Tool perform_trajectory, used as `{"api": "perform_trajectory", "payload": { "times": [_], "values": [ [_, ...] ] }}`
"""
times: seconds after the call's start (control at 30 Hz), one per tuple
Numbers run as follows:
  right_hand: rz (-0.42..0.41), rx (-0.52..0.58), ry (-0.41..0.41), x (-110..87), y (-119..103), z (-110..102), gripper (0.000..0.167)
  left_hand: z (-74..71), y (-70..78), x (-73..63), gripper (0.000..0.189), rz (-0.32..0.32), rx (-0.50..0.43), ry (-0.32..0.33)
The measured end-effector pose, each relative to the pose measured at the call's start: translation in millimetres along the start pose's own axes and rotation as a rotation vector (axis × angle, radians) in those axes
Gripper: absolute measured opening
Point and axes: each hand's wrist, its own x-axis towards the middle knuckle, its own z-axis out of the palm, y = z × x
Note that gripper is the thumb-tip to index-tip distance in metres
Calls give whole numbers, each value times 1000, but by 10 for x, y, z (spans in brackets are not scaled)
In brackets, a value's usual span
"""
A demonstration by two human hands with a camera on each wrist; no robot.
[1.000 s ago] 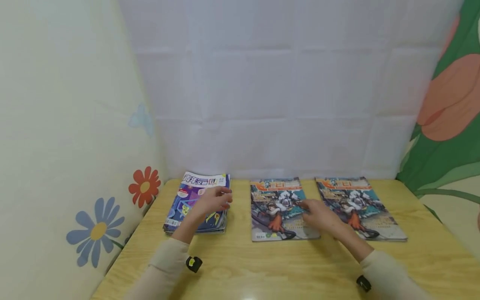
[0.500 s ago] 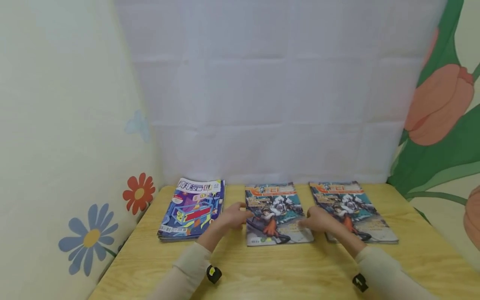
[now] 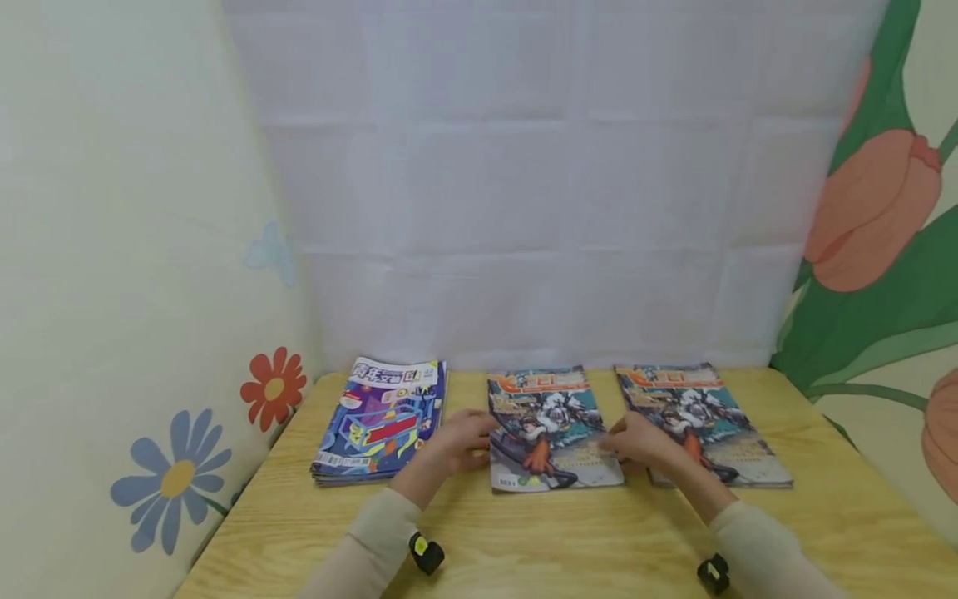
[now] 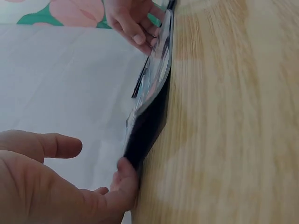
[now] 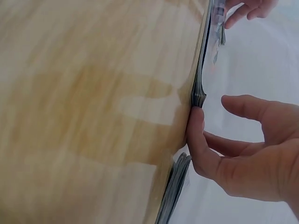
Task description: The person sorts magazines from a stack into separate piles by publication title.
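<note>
A magazine (image 3: 542, 433) with a colourful comic-style cover lies in the middle of the table, between my hands. My left hand (image 3: 458, 439) touches its left edge with the fingertips; in the left wrist view that hand's thumb (image 4: 63, 145) stands apart from the cover. From that side, a dark gap shows under the bent near edge. My right hand (image 3: 639, 441) is at the right edge. One finger of it meets the corner of the magazine's pages (image 5: 200, 88), the thumb held away. The pages look like several layers, perhaps a stack.
To the left lies a stack of magazines (image 3: 385, 428) with a purple cover on top. A second comic-cover stack (image 3: 718, 424) sits close on the right, just beyond my right hand. White cloth (image 3: 479, 208) hangs behind the wooden table (image 3: 569, 541).
My left hand has moved right from over the purple stack to the middle magazine's left edge. My right hand has lowered to the right edge. The view has shifted slightly.
</note>
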Motion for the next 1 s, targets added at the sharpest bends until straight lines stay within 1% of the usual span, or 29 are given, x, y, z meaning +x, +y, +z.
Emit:
{"api": "perform_trajectory", "payload": {
  "times": [0.03,0.07,0.1,0.17,0.2,0.27,0.37,0.4,0.47,0.53,0.6,0.73,0.87,1.0],
  "values": [
    [4,15,3,-5,2,-9,26,-7,0,17,49,-3,-33,-7],
    [7,34,3,-13,0,-18,23,-15,-2,32,44,-8,-68,-11],
    [7,51,1,-18,-1,-26,25,-22,-5,41,41,-8,-100,-19],
    [16,91,-7,-30,-1,-37,36,-35,-21,48,38,-8,-146,-40],
    [23,106,-8,-34,0,-40,41,-35,-30,42,42,-1,-153,-62],
    [33,125,-14,-44,1,-43,47,-32,-52,17,54,6,-145,-106],
    [47,136,-8,-58,3,-39,48,-11,-77,-29,80,19,-116,-172],
    [48,134,-6,-66,0,-40,48,-1,-77,-46,87,29,-111,-183],
    [50,141,-3,-84,-7,-41,49,14,-71,-68,93,43,-116,-187],
    [51,161,-1,-100,-9,-45,47,21,-56,-83,96,63,-130,-185],
    [45,189,0,-110,-1,-53,46,19,-40,-85,97,91,-133,-199],
    [40,245,-5,-122,31,-63,44,28,-1,-98,101,150,-97,-228],
    [36,279,-16,-105,70,-78,48,94,73,-156,101,214,-70,-252],
    [12,347,-20,-73,128,-101,60,163,153,-189,99,245,-74,-261]
  ]
}}
